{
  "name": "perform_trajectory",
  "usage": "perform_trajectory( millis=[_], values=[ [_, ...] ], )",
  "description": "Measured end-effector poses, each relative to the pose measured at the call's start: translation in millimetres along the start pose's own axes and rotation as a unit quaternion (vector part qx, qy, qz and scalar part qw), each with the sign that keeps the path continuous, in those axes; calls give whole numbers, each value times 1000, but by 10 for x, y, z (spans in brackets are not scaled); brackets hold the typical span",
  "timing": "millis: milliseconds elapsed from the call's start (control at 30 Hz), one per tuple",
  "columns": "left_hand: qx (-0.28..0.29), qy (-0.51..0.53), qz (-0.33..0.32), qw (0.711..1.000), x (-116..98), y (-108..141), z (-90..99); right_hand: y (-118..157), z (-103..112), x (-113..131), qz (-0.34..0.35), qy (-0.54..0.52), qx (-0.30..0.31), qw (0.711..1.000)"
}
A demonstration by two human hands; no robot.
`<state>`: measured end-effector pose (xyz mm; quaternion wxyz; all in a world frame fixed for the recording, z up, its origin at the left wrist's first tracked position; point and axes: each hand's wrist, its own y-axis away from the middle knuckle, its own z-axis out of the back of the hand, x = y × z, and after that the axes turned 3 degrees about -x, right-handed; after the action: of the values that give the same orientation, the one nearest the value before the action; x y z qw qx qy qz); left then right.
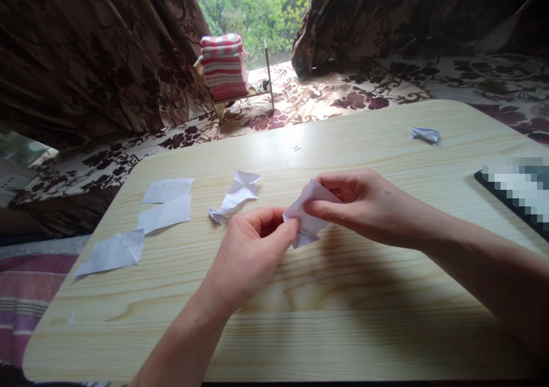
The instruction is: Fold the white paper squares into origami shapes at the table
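A small folded white paper (312, 207) is held above the middle of the wooden table (274, 341). My left hand (253, 250) pinches its lower left edge between thumb and fingers. On its upper right side, my right hand (364, 207) grips it, thumb across the front and fingers mostly hidden behind. Just left of the hands lies a creased, torn-edged paper (242, 190), with a small crumpled piece (215, 215) at its lower end.
Three paper pieces lie at the left, one (112, 252) nearest the table edge. A folded paper (425, 135) sits at the back right, a dark-edged, pixelated device (514, 195) at the right edge. Behind the table, striped cloths (223, 70) are stacked on a small stand.
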<state>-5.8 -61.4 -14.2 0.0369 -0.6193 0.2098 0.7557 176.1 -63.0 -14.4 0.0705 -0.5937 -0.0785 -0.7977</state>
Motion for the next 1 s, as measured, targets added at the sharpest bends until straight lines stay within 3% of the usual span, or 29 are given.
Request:
perform_trajectory(
  millis=[400,567,700,1000],
  values=[
    [-17,-53,7,998,68,-6,-12,3,16,31,9,-1,7,1000],
    [-46,-68,-1,997,48,6,-28,4,41,8,56,19,3,998],
    [-55,-62,-5,997,43,10,-45,11,48,-11,88,63,-6,994],
    [-35,11,-4,999,88,-3,-57,22,60,36,89,102,13,991]
  ],
)
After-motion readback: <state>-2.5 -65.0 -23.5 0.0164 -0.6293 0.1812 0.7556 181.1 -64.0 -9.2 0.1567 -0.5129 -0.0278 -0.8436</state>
